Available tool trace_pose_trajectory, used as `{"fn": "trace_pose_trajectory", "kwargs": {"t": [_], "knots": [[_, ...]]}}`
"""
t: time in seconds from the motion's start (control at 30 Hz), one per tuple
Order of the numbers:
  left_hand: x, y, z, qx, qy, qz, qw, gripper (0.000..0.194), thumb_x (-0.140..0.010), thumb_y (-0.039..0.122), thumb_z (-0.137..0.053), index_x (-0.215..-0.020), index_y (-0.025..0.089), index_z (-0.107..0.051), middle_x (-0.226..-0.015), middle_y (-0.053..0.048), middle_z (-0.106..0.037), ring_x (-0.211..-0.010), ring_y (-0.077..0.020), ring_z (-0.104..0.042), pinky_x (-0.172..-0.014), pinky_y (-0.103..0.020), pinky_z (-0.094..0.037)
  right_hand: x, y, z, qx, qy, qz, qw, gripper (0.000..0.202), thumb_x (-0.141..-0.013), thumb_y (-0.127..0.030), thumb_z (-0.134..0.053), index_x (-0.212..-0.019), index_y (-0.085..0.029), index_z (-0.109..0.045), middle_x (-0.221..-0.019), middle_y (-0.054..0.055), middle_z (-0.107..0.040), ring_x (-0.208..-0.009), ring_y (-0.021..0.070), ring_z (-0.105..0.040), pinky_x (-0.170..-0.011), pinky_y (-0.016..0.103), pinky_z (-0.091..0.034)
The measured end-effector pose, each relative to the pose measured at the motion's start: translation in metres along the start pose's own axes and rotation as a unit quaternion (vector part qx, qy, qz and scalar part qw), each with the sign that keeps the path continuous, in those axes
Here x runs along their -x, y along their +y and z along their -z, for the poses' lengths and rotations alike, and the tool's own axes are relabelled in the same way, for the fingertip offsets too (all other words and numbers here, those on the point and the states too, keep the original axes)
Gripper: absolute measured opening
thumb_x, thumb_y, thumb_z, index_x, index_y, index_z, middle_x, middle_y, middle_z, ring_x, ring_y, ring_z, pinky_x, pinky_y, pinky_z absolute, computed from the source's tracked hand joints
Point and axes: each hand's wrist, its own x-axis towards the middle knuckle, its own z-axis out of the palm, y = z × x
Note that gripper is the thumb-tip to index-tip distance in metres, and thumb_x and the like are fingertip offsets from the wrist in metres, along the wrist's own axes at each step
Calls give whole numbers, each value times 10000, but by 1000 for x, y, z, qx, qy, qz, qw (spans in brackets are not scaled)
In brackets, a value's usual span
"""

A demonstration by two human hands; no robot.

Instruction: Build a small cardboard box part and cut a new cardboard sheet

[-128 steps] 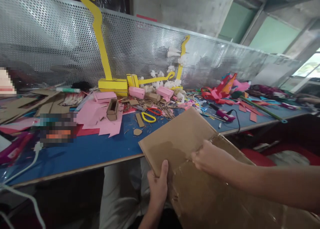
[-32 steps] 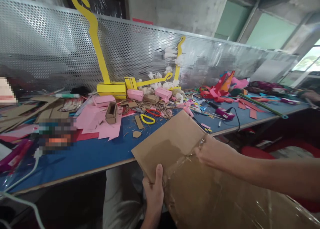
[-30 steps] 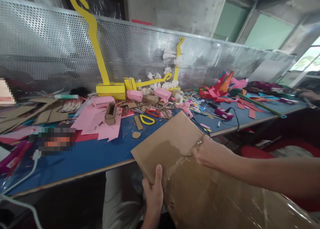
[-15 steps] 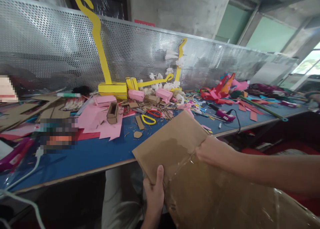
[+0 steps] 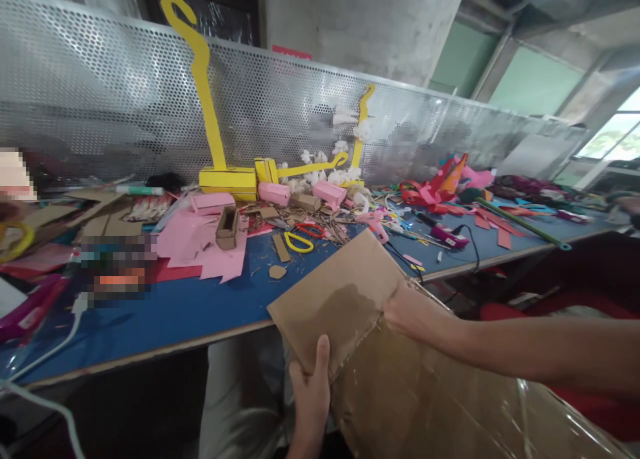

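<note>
A large brown cardboard box (image 5: 425, 385) with clear tape over it leans at the table's front edge, its plain flap (image 5: 320, 299) raised over the blue tabletop. My left hand (image 5: 313, 389) grips the flap's lower edge, thumb on top and fingers hidden beneath. My right hand (image 5: 417, 312) is a closed fist pressed on the crease between flap and taped part. What lies inside that fist is hidden. A shadow of the right hand falls across the flap.
On the blue table (image 5: 165, 319) lie pink paper (image 5: 175, 245), a small open cardboard box (image 5: 228, 227), yellow-handled scissors (image 5: 299, 243), a pink glue gun (image 5: 375, 224) and yellow hook-topped paper shapes (image 5: 203, 79). A perforated metal screen (image 5: 280, 99) stands behind. A white cable (image 5: 60, 352) hangs at left.
My right fist has slid a little left and down along the crease towards my left hand. My left hand keeps its hold. A yellow ring-like handle now shows at the far left.
</note>
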Motion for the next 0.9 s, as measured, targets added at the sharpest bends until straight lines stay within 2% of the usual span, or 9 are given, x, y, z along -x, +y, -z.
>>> {"fn": "trace_pose_trajectory", "kwargs": {"t": [0.13,0.37,0.53,0.7,0.9], "knots": [[0,1,1,-13,1,8,1000,572,-667,596,-810,-919,122,-610,-960,-162,-712,-947,-296,-701,-848,-443,-583,10,11,-2,40,-28,21,999,151,-806,-46,-652,-688,-127,-701,-665,94,-710,-603,219,-652,-601,334,-362],[1,5,2,-15,-38,-14,999,625,-659,666,-768,-936,124,-629,-968,-173,-720,-976,-295,-704,-868,-423,-582,38,26,8,89,-9,15,996,94,-883,-113,-596,-873,-125,-688,-684,96,-704,-618,218,-647,-609,337,-316],[1,3,3,-14,-41,-17,999,644,-666,658,-769,-967,108,-622,-1037,-200,-713,-996,-303,-699,-872,-422,-580,43,25,17,117,9,37,992,107,-837,-54,-620,-826,-132,-692,-685,73,-688,-623,217,-639,-639,359,-324],[1,0,1,18,-27,-11,999,623,-672,588,-811,-1016,108,-610,-1079,-187,-710,-1009,-291,-697,-858,-401,-585,50,21,16,153,11,15,988,113,-861,-83,-594,-827,-132,-690,-616,57,-641,-554,215,-586,-649,388,-343],[1,2,1,9,-5,0,1000,568,-667,534,-838,-980,115,-616,-1007,-161,-728,-952,-289,-713,-812,-388,-596,60,30,21,212,49,12,976,172,-816,-24,-561,-748,-138,-670,-568,48,-591,-480,186,-509,-606,374,-301]]}}
